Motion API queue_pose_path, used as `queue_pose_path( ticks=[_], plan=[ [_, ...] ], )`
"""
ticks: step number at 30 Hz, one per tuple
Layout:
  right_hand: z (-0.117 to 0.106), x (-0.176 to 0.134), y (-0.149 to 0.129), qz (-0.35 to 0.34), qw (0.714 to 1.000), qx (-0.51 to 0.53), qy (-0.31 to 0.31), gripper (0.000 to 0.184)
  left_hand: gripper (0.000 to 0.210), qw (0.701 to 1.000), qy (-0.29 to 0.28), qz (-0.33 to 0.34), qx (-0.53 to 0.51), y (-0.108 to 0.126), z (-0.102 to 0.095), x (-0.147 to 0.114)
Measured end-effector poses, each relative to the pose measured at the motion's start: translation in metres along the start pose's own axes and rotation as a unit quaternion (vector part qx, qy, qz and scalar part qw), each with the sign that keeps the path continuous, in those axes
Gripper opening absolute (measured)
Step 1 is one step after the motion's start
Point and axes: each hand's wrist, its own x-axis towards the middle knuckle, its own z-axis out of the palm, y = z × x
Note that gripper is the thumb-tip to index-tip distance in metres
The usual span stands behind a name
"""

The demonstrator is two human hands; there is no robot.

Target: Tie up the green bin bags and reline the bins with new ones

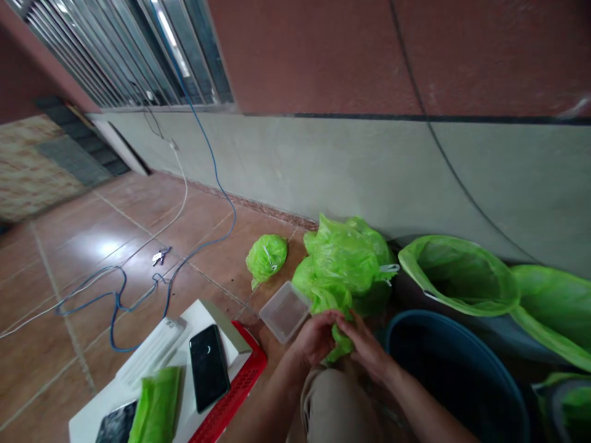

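Both hands meet at the gathered end of a bright green plastic bag, just above my knee. My left hand pinches it from one side, thumb and fingers closed. From the other side my right hand grips the same bunched plastic, its fingertips close to the left ones. Directly beyond the hands rests a full green bag with a white tie; where it parts from the held plastic I cannot tell. A clear plastic container lies on the floor left of my hands.
A small tied green bag sits farther left. At right stand a blue bin and green-lined bins. A phone and folded green bags lie on a white box at left. Blue cable and keys are on the tiles.
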Motion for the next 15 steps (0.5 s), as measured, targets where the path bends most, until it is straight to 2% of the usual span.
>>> queue_pose_path(
  ticks=[2, 3, 4, 5, 6, 7, 8, 9, 10, 12, 13, 15],
  plan=[
    [0.003, 0.016, -0.003, 0.000, 0.998, 0.058, -0.007, 0.070, 0.033, 0.998, 0.002, -0.014, 0.060, 0.006, -0.001, 0.014],
    [0.002, 0.024, -0.005, -0.010, 0.998, 0.068, 0.007, 0.063, 0.037, 0.994, 0.029, 0.007, 0.106, 0.014, -0.007, 0.022],
    [-0.002, 0.031, -0.007, -0.022, 0.997, 0.068, 0.032, 0.058, 0.040, 0.983, 0.074, 0.043, 0.162, 0.025, -0.016, 0.031],
    [-0.007, 0.037, -0.010, -0.034, 0.995, 0.062, 0.064, 0.054, 0.040, 0.960, 0.136, 0.097, 0.225, 0.040, -0.028, 0.040],
    [-0.014, 0.042, -0.013, -0.044, 0.993, 0.054, 0.093, 0.052, 0.039, 0.921, 0.223, 0.173, 0.269, 0.057, -0.042, 0.050],
    [-0.023, 0.045, -0.017, -0.052, 0.991, 0.049, 0.115, 0.051, 0.039, 0.866, 0.313, 0.228, 0.316, 0.075, -0.058, 0.061],
    [-0.032, 0.048, -0.022, -0.058, 0.989, 0.045, 0.131, 0.050, 0.041, 0.806, 0.383, 0.247, 0.378, 0.093, -0.075, 0.072],
    [-0.041, 0.049, -0.027, -0.062, 0.987, 0.042, 0.140, 0.049, 0.049, 0.741, 0.451, 0.239, 0.436, 0.111, -0.092, 0.085],
    [-0.049, 0.050, -0.031, -0.062, 0.986, 0.037, 0.149, 0.048, 0.064, 0.685, 0.495, 0.216, 0.489, 0.127, -0.108, 0.099],
    [-0.063, 0.050, -0.036, -0.055, 0.984, 0.014, 0.166, 0.047, 0.092, 0.624, 0.518, 0.154, 0.564, 0.151, -0.135, 0.128],
    [-0.068, 0.051, -0.037, -0.050, 0.983, -0.003, 0.176, 0.047, 0.101, 0.608, 0.516, 0.126, 0.590, 0.159, -0.147, 0.144],
    [-0.074, 0.054, -0.037, -0.041, 0.979, -0.056, 0.192, 0.048, 0.110, 0.595, 0.505, 0.082, 0.620, 0.170, -0.166, 0.174]
  ],
)
